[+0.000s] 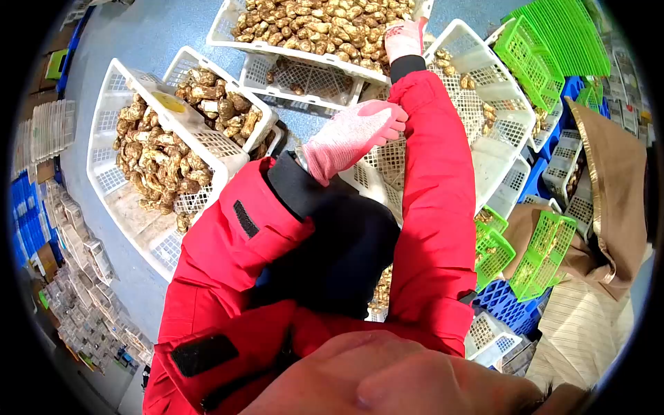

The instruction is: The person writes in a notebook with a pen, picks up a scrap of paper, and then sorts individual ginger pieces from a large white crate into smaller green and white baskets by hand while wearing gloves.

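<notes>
My right hand (404,40), in a pink glove with a red patch, reaches to the right corner of the far white basket (315,57), which is heaped with brown-and-cream mushrooms (321,28). One digit points away from me beside the rim; the others are mostly hidden. Nearer to me, my left hand (353,135), also in a pink glove, hovers next to my right forearm. Its fingers are curled together, and whatever they may hold is hidden. Below it a white basket (484,162) with a mesh bottom contains a few scattered mushrooms (467,81).
On the left, a large white basket (104,155) and another white basket (183,59) hold mushrooms. Green baskets (529,59), a blue crate (508,304) and brown cloth (612,187) stand at the right. Stacked containers (86,304) line the lower left, beside the blue-grey floor (155,28).
</notes>
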`<state>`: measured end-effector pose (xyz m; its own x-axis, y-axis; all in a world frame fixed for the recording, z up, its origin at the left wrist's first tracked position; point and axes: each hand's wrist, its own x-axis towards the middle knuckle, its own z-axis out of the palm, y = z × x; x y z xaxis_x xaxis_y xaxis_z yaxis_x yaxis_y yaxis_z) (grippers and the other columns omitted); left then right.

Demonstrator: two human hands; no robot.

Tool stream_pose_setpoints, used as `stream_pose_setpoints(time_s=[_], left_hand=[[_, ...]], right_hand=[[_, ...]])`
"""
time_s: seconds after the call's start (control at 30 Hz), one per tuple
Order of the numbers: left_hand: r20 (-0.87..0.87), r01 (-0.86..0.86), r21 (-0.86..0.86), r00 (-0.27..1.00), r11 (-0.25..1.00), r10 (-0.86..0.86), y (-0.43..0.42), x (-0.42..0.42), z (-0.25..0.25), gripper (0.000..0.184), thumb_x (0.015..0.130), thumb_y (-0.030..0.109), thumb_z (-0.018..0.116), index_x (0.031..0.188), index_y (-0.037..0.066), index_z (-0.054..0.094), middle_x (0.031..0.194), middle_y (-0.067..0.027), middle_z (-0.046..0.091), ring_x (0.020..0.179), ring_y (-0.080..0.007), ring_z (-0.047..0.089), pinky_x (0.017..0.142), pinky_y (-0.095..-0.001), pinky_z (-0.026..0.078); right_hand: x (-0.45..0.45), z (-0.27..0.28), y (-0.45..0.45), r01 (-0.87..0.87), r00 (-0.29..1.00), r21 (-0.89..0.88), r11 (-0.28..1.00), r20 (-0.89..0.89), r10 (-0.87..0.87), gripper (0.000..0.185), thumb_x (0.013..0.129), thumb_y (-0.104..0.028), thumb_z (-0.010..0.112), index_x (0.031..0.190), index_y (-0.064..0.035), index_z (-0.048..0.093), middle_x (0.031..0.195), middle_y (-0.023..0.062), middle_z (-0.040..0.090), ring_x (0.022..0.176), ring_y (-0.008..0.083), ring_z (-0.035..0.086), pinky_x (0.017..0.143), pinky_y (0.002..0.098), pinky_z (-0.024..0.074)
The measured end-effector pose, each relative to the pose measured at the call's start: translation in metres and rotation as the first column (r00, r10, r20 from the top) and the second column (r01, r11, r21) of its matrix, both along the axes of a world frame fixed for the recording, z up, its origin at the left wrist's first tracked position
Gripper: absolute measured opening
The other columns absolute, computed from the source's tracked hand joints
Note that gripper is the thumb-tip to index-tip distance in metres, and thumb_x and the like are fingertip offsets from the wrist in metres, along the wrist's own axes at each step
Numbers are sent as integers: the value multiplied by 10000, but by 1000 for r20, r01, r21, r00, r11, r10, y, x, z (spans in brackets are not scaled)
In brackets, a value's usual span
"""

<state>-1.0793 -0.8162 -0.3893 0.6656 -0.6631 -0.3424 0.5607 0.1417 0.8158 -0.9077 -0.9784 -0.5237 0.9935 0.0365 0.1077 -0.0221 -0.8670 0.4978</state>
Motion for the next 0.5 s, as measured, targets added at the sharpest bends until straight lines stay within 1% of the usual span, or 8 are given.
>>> stream_pose_setpoints(time_s=[0.03, 0.13, 0.2, 0.27, 0.33, 0.4, 0.47, 0.5], left_hand=[[-42, -16, 14, 999, 1000, 17, 0, 1, 0, 356, 929, 291, 426, 1129, 18, 538, 1017, -45, 594, 899, -111, 566, 782, -230, 445], [-43, -18, -32, 999, 999, 17, 1, 1, -1, 363, 926, 294, 432, 1130, 12, 536, 1017, -50, 594, 900, -114, 566, 782, -234, 447], [-29, -20, -5, 999, 1000, 20, 1, 1, 0, 367, 927, 299, 426, 1126, 10, 535, 1010, -53, 592, 898, -118, 564, 783, -237, 448], [-31, -17, 11, 999, 1000, 17, 0, 2, -3, 366, 929, 297, 421, 1126, 9, 534, 1005, -52, 591, 896, -120, 563, 785, -238, 448], [-21, -27, -61, 999, 998, 26, -1, 1, 0, 360, 934, 290, 410, 1121, 7, 531, 994, -51, 590, 894, -116, 561, 782, -237, 448], [-44, -47, -80, 998, 996, 44, -4, 1, -5, 361, 936, 291, 406, 1118, 4, 530, 992, -50, 589, 895, -114, 562, 781, -235, 447], [-69, -58, -54, 996, 997, 55, 1, 5, 2, 361, 939, 291, 393, 1103, 1, 533, 983, -46, 592, 879, -112, 571, 779, -231, 449], [-74, -78, -53, 995, 996, 74, 4, 6, 4, 356, 941, 284, 386, 1100, 2, 534, 980, -46, 593, 873, -112, 575, 778, -231, 450]], right_hand=[[0, 0, -7, -107, 994, 6, 994, 37, 106, 234, 817, -194, 466, 737, -164, 684, 740, 60, 654, 740, 240, 627, 745, 404, 414], [13, -8, -22, -72, 994, 74, 995, -72, 77, 186, 789, -228, 515, 741, -163, 683, 767, 67, 658, 757, 237, 630, 748, 391, 417], [3, 37, -23, 14, 986, 317, 948, -160, 39, 252, 747, -346, 604, 889, -146, 660, 840, 98, 648, 860, 265, 609, 759, 384, 434], [-6, 40, -28, -103, 984, 710, 697, 176, -34, 350, 782, -387, 575, 1009, -124, 620, 920, 125, 633, 928, 282, 589, 793, 378, 442], [-20, 74, -5, 0, 1000, 849, 528, -16, 25, 412, 812, -406, 532, 1107, -120, 566, 1037, 137, 605, 947, 295, 581, 825, 370, 446], [-21, 68, 21, -63, 995, 812, 580, 6, 100, 425, 812, -422, 527, 1129, -141, 555, 1042, 126, 602, 942, 299, 584, 825, 376, 447], [-17, 64, 45, 11, 968, 630, 776, -201, 149, 417, 815, -440, 522, 1109, -147, 558, 1044, 114, 599, 927, 297, 591, 824, 380, 445], [-20, 53, 53, -146, 971, 562, 814, -76, 227, 381, 815, -429, 532, 1058, -137, 563, 992, 123, 605, 895, 280, 602, 777, 382, 463]])
